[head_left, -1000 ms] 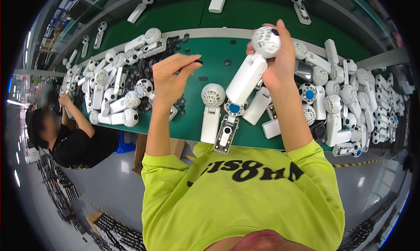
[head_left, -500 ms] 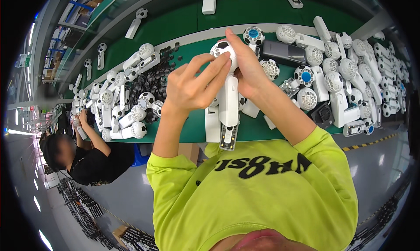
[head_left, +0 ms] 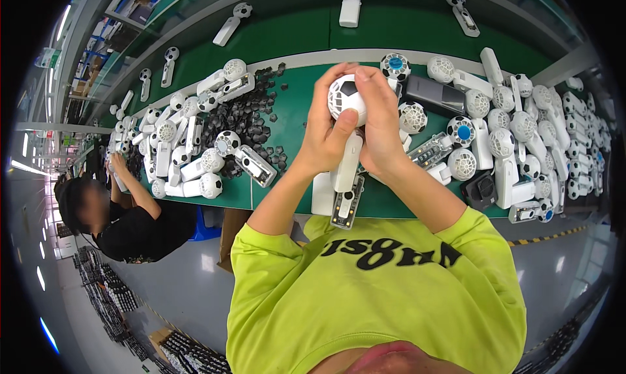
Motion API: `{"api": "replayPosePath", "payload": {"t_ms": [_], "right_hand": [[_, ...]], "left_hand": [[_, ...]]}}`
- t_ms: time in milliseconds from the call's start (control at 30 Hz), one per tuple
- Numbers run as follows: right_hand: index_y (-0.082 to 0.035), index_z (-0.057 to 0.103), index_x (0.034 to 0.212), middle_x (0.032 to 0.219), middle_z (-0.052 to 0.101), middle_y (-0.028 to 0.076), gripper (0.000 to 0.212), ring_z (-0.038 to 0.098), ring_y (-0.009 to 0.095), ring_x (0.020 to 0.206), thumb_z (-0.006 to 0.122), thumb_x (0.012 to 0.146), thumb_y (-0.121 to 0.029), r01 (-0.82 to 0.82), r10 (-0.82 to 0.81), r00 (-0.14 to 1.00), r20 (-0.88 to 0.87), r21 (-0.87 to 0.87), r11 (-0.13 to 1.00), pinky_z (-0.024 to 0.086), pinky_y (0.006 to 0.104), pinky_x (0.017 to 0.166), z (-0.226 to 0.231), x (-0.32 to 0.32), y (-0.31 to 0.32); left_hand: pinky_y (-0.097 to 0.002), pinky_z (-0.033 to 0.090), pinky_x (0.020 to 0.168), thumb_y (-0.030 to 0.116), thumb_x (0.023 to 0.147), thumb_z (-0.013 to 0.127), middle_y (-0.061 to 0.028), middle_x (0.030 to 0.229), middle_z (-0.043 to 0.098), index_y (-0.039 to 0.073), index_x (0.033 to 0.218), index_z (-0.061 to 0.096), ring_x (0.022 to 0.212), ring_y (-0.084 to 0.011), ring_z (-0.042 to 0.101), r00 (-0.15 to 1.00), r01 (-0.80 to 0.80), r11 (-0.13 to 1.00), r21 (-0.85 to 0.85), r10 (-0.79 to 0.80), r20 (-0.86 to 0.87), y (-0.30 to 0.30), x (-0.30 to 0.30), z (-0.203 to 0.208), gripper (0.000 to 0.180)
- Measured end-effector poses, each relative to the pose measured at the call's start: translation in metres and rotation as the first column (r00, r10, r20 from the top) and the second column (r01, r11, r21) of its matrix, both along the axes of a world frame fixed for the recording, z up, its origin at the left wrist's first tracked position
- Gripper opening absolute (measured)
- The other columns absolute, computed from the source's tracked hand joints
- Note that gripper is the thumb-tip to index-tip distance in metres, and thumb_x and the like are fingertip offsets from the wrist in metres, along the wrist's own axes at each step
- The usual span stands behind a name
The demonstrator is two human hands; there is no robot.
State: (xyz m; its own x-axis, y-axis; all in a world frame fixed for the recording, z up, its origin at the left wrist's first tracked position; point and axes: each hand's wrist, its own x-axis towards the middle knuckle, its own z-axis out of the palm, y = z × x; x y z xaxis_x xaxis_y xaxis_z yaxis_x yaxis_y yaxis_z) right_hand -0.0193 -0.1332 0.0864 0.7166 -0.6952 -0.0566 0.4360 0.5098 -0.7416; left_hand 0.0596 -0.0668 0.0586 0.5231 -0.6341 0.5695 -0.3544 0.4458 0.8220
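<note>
Both hands up over the green bench, clasped on a white fan held upright at centre: left hand curled round its head, thumb on the ball-patterned grille; right hand wrapped round the other side. Black caps heaped at 9 o'clock, more fans crowded at 3 o'clock.

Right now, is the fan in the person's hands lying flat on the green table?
No, both hands, left hand and right hand, hold the fan up above the green table.
</note>
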Motion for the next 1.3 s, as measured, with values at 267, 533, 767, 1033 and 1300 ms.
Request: {"api": "replayPosePath", "payload": {"t_ms": [267, 533, 767, 1033, 1300], "right_hand": [[-0.008, 0.054, 0.101, 0.086, 0.059, 0.001, 0.022, 0.058, 0.007, 0.075, 0.056, 0.099, -0.030, -0.018, 0.017, 1.000, 0.023, 0.047, 0.999, 0.048, 0.0243, 0.065, -0.020, 0.001, 0.007], [-0.008, 0.053, 0.105, 0.092, 0.061, 0.007, 0.023, 0.062, 0.019, 0.076, 0.054, 0.100, -0.029, -0.178, 0.156, 0.977, 0.147, 0.151, 0.972, 0.054, 0.0345, 0.069, -0.003, 0.010, -0.022], [-0.008, 0.054, 0.121, 0.101, 0.064, 0.011, 0.048, 0.064, 0.026, 0.085, 0.077, 0.081, -0.023, 0.740, -0.753, 0.584, 0.302, -0.580, 0.341, 0.053, 0.0390, 0.084, -0.003, 0.031, -0.232], [-0.021, 0.050, 0.140, 0.123, 0.060, 0.015, 0.067, 0.063, 0.033, 0.105, 0.076, 0.078, -0.023, -0.611, -0.665, 0.615, -0.424, -0.790, -0.061, 0.049, 0.0399, 0.095, -0.124, 0.025, -0.331], [-0.018, 0.053, 0.136, 0.130, 0.056, 0.013, 0.058, 0.061, 0.028, 0.111, 0.072, 0.083, -0.029, -0.507, -0.737, 0.628, -0.251, -0.850, -0.142, 0.047, 0.0385, 0.097, -0.049, 0.046, -0.259]], "left_hand": [[-0.0289, 0.047, 0.086, 0.028, 0.092, 0.067, -0.0093, 0.121, 0.053, 0.002, 0.138, 0.042, 0.099, -0.0148, 0.055, 0.985, 0.150, 0.975, 0.164, -0.134, -0.107, 0.014, -0.002, -0.002, 0.059], [-0.0276, 0.047, 0.082, 0.024, 0.092, 0.065, -0.0056, 0.101, 0.060, 0.001, 0.129, 0.053, 0.091, -0.0132, 0.056, 0.982, 0.040, 0.991, 0.131, -0.015, -0.188, 0.032, 0.028, 0.011, 0.046], [-0.0345, 0.045, 0.078, 0.018, 0.080, 0.072, -0.0113, 0.105, 0.059, 0.007, 0.121, 0.060, 0.089, -0.0227, 0.055, 0.948, -0.226, 0.744, 0.629, 0.018, 0.319, 0.125, -0.003, -0.014, 0.044], [-0.0391, 0.046, 0.086, 0.020, 0.074, 0.074, -0.0148, 0.118, 0.055, 0.010, 0.125, 0.059, 0.103, -0.0330, 0.053, 0.810, -0.505, 0.656, 0.560, 0.136, 0.571, 0.141, -0.046, -0.068, 0.054], [-0.0403, 0.052, 0.075, 0.023, 0.074, 0.073, -0.0122, 0.108, 0.062, 0.008, 0.124, 0.060, 0.085, -0.0296, 0.062, 0.848, -0.522, 0.419, 0.743, 0.161, 0.504, 0.119, -0.039, -0.046, 0.054]]}}
